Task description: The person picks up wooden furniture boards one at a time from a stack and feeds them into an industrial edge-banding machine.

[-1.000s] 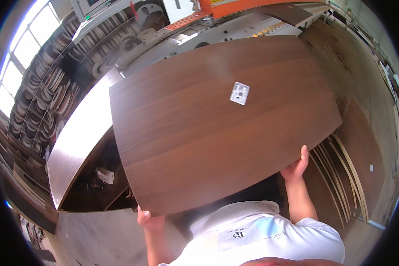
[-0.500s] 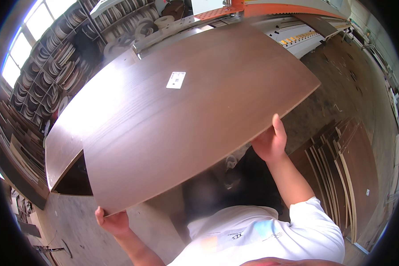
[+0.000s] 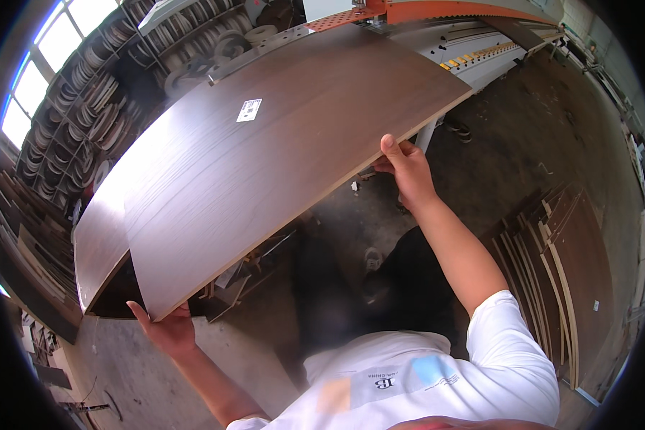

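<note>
A large brown wood-grain panel (image 3: pixel 287 158) with a white label (image 3: pixel 249 110) slants across the middle, its pale raw edge turned toward me. My right hand (image 3: pixel 408 170) grips that near edge toward its right end, thumb on top and fingers underneath. At the near left corner, my left hand (image 3: pixel 166 328) holds the panel from below; its thumb sticks out past the corner and its other fingers are partly hidden. The panel's far part lies against a machine with an orange guard (image 3: pixel 466 11) and a grey bed with yellow pieces (image 3: pixel 480 57). Beneath its left side shows another brown surface (image 3: pixel 97 269).
Racks of edge-banding rolls (image 3: pixel 72 118) line the back left. Several brown boards (image 3: pixel 21 251) lean at far left. On the right, a stack of brown panels (image 3: pixel 573 279) stands by the floor (image 3: pixel 523 165). A shoe (image 3: pixel 372 259) shows below me.
The panel has moved away from me and slightly left, farther onto the machine. Both hands went with it. My left thumb has come off the panel's top and now points outward.
</note>
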The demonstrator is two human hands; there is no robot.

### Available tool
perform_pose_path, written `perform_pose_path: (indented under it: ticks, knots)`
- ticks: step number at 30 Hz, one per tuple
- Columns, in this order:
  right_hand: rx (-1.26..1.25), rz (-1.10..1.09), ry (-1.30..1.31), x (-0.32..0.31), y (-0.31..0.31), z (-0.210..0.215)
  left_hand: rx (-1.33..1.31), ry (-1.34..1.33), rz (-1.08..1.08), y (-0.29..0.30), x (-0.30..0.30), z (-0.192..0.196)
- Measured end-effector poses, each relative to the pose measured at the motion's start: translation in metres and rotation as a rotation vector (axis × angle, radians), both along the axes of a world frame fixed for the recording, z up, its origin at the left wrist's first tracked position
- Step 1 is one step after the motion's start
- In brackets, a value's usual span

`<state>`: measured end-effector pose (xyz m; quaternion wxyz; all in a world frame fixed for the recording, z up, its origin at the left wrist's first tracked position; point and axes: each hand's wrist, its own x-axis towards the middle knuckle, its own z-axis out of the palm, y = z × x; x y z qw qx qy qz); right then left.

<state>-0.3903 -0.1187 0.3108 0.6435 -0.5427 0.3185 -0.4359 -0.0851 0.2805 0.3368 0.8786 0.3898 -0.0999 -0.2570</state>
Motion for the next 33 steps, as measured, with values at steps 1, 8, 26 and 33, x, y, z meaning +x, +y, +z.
perform_pose_path:
  ticks: [1,8,26,33]
  knots:
    - [0.013,-0.012,0.004,-0.002,0.001,0.002,-0.005,-0.011,0.011,-0.004,-0.008,0.0]
    - [-0.391,-0.447,0.012,-0.024,0.056,0.001,0.35,-0.472,0.554,-0.008,-0.057,-0.015]
    - [-1.037,-0.266,0.707,-0.015,0.069,-0.003,0.381,-0.636,0.611,-0.016,-0.049,-0.039]
    - [-0.973,-0.373,0.749,-0.033,0.027,0.0,0.183,-0.615,0.412,-0.065,-0.075,-0.04]
